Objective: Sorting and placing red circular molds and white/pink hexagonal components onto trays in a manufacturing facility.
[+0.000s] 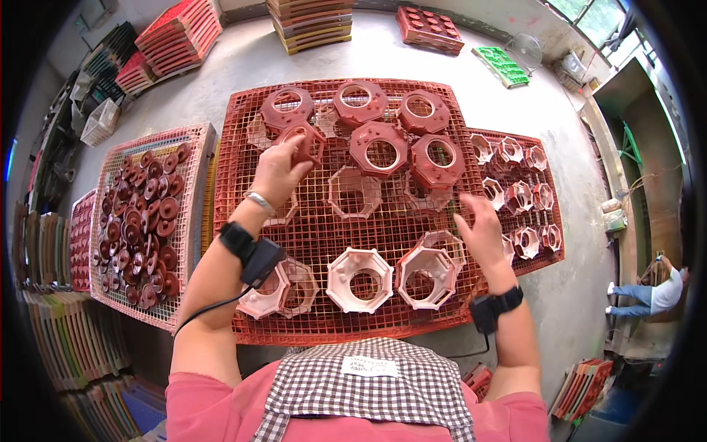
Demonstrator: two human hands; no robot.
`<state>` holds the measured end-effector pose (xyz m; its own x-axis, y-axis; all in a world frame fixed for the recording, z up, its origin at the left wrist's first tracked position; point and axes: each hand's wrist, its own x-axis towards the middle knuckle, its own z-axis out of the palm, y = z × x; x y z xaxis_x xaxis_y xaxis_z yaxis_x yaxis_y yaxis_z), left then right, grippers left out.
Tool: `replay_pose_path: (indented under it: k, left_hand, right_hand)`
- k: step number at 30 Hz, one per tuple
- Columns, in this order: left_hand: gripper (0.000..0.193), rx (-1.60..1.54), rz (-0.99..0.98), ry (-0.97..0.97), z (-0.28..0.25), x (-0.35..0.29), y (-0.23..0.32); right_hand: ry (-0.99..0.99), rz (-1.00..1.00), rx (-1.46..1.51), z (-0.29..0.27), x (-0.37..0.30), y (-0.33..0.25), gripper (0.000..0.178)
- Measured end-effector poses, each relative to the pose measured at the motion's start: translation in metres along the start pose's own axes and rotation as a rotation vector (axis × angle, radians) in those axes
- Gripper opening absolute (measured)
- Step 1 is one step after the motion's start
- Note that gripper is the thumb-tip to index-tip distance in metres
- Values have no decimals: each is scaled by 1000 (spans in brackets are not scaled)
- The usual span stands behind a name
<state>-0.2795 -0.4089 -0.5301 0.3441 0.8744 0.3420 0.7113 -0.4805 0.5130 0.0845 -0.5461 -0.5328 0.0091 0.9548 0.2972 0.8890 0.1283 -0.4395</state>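
Note:
My left hand (276, 173) grips a dark red octagonal ring part (303, 141) and holds it tilted over the red wire mesh tray (324, 221). Other dark red octagonal rings (381, 149) lie flat at the tray's far side. Pale pink octagonal rings (360, 278) lie along the near side. My right hand (482, 232) hovers with fingers spread over the tray's right edge, beside a pale ring (431, 269), holding nothing. Both wrists wear black bands with cables.
A mesh tray of small dark red discs (140, 221) stands to the left. A smaller tray of pale small rings (523, 199) sits to the right. Stacked red trays (180, 33) and moulds line the far floor. Another person (648, 295) stands at the right.

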Motion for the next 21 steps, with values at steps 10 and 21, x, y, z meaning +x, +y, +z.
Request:
replay_pose_path:
  k: [10, 21]
  left_hand:
    - [35, -1339, -791, -117, -28, -73, -61]
    - [33, -360, -633, -37, -31, -82, -104]
  right_hand:
    - [-129, -201, -248, 41, 82, 9, 57]
    - [-398, 725, 1470, 32, 34, 21, 37]
